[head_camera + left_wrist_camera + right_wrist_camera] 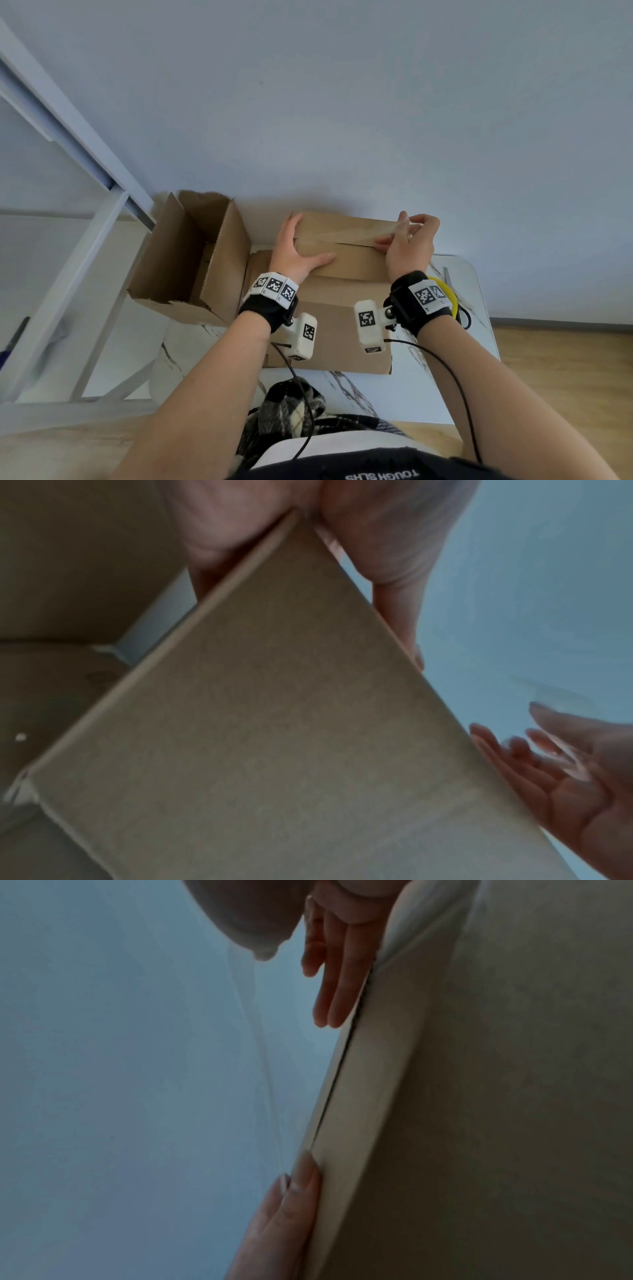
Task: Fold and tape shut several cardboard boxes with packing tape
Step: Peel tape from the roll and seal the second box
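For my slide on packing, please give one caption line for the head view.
Left hand presses the box flaps while right hand pulls clear tape along the seam.

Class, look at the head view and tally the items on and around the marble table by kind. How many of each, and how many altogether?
Cardboard boxes: 3 (open box, box being taped, box under it)
Clear tape strips: 1
Yellow tape rolls: 1
Hands: 2 (left hand, right hand)
Total: 7
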A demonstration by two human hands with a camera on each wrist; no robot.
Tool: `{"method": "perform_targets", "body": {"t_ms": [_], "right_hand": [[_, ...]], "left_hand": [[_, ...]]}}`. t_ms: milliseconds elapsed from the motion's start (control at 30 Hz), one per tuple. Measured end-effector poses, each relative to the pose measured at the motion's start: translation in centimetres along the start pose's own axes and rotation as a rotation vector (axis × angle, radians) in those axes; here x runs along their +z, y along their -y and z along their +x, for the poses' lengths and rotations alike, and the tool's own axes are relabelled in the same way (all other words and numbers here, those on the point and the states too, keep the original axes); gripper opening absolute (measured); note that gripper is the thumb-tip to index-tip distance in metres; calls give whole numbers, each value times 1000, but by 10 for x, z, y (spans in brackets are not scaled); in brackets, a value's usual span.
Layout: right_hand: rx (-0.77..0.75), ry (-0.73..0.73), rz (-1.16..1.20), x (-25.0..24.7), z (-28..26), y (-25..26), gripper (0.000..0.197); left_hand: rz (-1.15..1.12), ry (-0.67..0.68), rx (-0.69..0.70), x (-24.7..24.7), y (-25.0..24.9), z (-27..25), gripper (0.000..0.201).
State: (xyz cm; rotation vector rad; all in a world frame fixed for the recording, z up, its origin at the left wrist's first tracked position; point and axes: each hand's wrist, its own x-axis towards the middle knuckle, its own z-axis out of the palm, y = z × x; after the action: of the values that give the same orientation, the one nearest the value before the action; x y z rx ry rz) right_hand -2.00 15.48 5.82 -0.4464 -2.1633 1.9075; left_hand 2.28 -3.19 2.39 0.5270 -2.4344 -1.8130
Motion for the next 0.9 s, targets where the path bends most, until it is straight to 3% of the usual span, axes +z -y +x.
{"method": "perform_targets", "body": {"t_ms": [200,367,700,833,900], "right_hand": [[-199,-68,-337,-10,8,2,30],[35,3,-261,-5,8,-7,45],[-23,14,-269,-8,14,-12,43],[-50,1,-271,-8,14,-13,37],[-64,8,-294,-8,14,-13,31]], "left_hand": [[-124,-38,-27,1,8,-3,102],[-133,-61,-38,1,11,-3,99],[-110,-70,65,2,16,-5,73],[-29,-75,167,4,18,-4,50],[-49,-90,151,3,18,-4,43]]}}
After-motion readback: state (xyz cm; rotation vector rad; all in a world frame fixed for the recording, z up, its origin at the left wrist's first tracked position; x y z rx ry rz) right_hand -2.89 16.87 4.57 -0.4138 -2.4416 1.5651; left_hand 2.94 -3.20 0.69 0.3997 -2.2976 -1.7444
